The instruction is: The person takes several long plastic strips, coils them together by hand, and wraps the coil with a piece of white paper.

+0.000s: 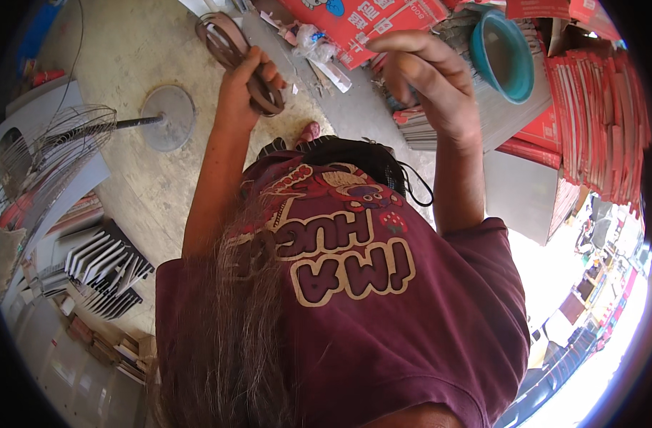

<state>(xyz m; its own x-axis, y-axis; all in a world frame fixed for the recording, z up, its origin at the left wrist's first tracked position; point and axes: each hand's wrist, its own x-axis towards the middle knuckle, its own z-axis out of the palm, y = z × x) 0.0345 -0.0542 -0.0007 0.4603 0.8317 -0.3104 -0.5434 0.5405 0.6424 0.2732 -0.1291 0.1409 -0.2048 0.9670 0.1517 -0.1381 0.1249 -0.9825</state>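
Head view: the person's left hand (244, 78) is raised in front of the body, fingers clenched around a bundle of brown looped straps (233, 53); the loops stand out above and below the fist, over the concrete floor (137, 43). The right hand (429, 75) is raised well apart from the left, fingers loosely curled and released, holding nothing that can be seen. Just beyond the right hand a teal plastic bowl (503, 53) rests tilted on a stack of grey sheets (497, 118). Red printed cartons (369, 18) lie flat at the top of the view, and more red flat packs (600, 121) stand stacked on edge at the right. Below the hands, a maroon printed shirt (361, 299) fills the lower middle of the frame, with long hair (226, 335) hanging across it. At the left, a floor fan (62, 139) lies on its side, its round base (167, 118) on the concrete. A fanned stack of grey boards (104, 267) sits below the fan.
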